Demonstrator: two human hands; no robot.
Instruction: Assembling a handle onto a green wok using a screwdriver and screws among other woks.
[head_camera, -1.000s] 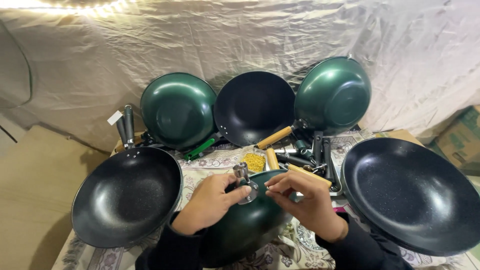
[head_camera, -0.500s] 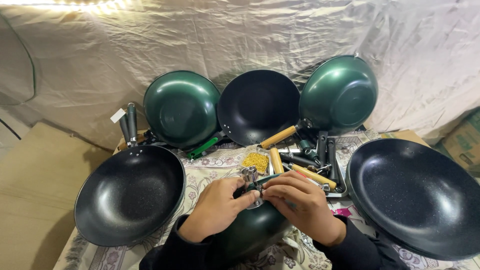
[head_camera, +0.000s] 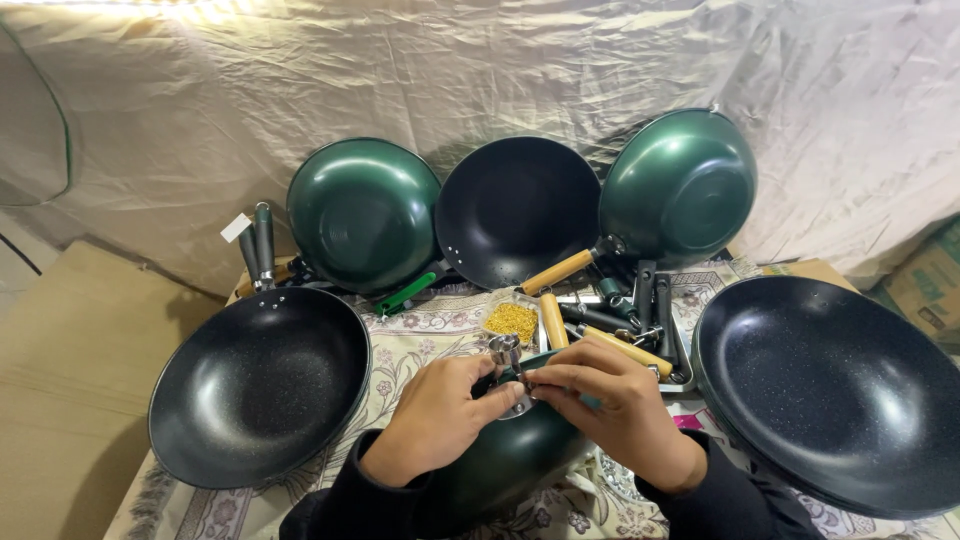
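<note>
You are holding a green wok upside down in your lap, just under both hands. Your left hand and right hand are pinching a small metal handle bracket with narrow fingers against its rim. It looks like you are fitting it on; next, it needs holding straight and steady.

Small makeshift cookware assembly workshop, seemingly set up in a storeroom rather than a kitchen. Low table covered by a floral-patterned cloth as the workbench. Behind the table, a wrinkled off-white sheet hung as a backdrop, with three woks propped against it: two green, one black. On the table's left and right ends, large black speckled woks. Near the table's middle, a tray of loose wooden and black handles and a small dish of brass-coloured fasteners. Right of the table, cardboard cartons; left of it, flat cardboard sheets.
</note>
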